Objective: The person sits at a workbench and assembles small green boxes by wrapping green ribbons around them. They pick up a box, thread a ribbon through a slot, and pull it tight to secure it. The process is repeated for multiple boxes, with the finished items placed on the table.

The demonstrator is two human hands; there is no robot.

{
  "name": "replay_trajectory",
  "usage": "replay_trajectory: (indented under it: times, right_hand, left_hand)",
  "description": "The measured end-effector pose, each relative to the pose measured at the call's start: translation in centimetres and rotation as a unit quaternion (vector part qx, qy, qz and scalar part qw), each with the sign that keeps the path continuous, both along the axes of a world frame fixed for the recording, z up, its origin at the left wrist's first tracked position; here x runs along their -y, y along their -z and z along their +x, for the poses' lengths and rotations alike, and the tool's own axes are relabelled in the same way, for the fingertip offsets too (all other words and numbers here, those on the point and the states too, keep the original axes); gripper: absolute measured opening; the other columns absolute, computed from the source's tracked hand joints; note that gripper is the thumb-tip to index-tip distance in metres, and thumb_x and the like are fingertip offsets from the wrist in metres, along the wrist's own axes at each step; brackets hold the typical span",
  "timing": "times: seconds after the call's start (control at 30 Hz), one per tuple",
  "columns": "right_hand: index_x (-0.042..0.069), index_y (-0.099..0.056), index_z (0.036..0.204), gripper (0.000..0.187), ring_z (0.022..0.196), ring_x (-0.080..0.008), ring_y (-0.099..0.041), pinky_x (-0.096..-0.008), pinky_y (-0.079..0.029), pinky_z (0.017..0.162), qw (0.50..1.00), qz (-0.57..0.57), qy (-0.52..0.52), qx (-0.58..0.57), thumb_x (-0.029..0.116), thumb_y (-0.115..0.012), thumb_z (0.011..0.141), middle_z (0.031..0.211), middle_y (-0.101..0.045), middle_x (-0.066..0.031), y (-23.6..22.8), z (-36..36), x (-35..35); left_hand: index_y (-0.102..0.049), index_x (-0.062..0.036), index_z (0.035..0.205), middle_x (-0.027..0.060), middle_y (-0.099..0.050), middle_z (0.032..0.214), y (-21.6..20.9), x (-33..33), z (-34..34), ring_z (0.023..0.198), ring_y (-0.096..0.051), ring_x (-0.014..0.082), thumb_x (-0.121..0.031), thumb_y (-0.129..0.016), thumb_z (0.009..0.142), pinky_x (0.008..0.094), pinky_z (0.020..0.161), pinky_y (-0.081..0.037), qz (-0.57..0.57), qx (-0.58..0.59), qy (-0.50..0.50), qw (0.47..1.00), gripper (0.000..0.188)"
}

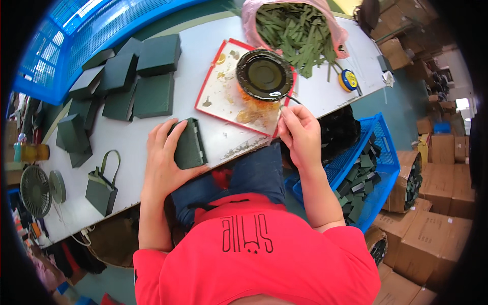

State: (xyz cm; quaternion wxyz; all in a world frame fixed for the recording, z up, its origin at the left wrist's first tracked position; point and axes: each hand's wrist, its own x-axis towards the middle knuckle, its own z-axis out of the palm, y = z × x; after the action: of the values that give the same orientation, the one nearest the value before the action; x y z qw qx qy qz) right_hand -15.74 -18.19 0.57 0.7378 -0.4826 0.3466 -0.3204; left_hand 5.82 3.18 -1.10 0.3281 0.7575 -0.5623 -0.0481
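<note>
My left hand [165,152] is wrapped round a small dark green box [189,145] at the table's front edge, thumb on its near side and fingers over its left side. Right of it, my right hand [299,129] is raised by the front right edge of a red-rimmed white board [216,109]. Its thumb and forefinger are pinched together; a tiny dark tip shows at them, too small to name. Just beyond those fingertips stands a round black pot [265,75] with a glossy dark inside. Amber, glue-like residue [251,113] is smeared on the board around it.
Dark green boxes [155,96] are stacked at the left, near a box with a ribbon loop [101,190] and a small fan [35,190]. A pink bag [249,23] of green ribbon strips and a yellow-blue tape roll [348,80] lie beyond. A blue crate [389,147] stands right.
</note>
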Motion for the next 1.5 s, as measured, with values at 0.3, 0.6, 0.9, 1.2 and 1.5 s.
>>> replay_trajectory:
  times: [0.3,0.6,0.9,1.2,1.5]
  right_hand:
    - [0.003,-0.06,0.096,0.016,0.068,-0.0043,-0.057,-0.0197,-0.042,0.059,0.929,0.134,-0.339,-0.069,0.016,-0.069,0.098,0.08,-0.063,0.0005,-2.8,0.7,-5.9]
    - [0.004,-0.058,0.089,0.018,0.056,-0.002,-0.049,-0.02,-0.033,0.051,0.925,0.12,-0.345,-0.101,0.015,-0.069,0.098,0.068,-0.059,0.0023,-2.5,1.7,-7.0]
    - [0.002,-0.058,0.089,0.023,0.064,-0.0029,-0.053,-0.0217,-0.041,0.057,0.921,0.053,-0.352,-0.157,0.019,-0.071,0.096,0.071,-0.061,0.001,-1.7,1.5,-7.0]
    - [-0.002,-0.062,0.083,0.024,0.066,-0.005,-0.053,-0.0258,-0.045,0.059,0.905,-0.046,-0.378,-0.191,0.018,-0.066,0.096,0.068,-0.062,-0.0013,-0.2,1.3,-6.9]
    - [-0.002,-0.063,0.109,0.022,0.074,-0.0115,-0.061,-0.0261,-0.05,0.071,0.944,-0.246,-0.206,-0.076,0.018,-0.066,0.099,0.088,-0.068,-0.0061,0.8,1.3,-6.5]
  left_hand:
    - [-0.057,-0.0068,0.139,0.0134,-0.052,0.144,-2.0,1.1,0.2,0.131,-0.047,0.0384,-0.031,-0.098,0.048,0.049,0.11,-0.041,-0.088,-0.133,0.164,0.973,0.103]
    - [-0.057,-0.009,0.139,0.0139,-0.053,0.142,-2.6,1.6,0.0,0.127,-0.05,0.0391,-0.029,-0.098,0.048,0.0495,0.107,-0.045,-0.086,-0.117,0.185,0.972,0.102]
    - [-0.061,-0.0101,0.134,0.0139,-0.055,0.138,-3.4,1.6,-0.5,0.124,-0.051,0.0392,-0.027,-0.095,0.05,0.05,0.104,-0.046,-0.08,-0.067,0.172,0.98,0.092]
    - [-0.063,-0.0056,0.128,0.0163,-0.057,0.136,-3.5,1.4,-1.7,0.122,-0.053,0.0394,-0.022,-0.094,0.05,0.0505,0.102,-0.046,-0.053,-0.01,0.16,0.986,0.086]
    - [-0.059,-0.0077,0.132,0.0151,-0.054,0.136,-2.6,1.1,-1.1,0.125,-0.05,0.039,-0.029,-0.096,0.053,0.0502,0.104,-0.044,-0.088,-0.039,0.104,0.99,0.09]
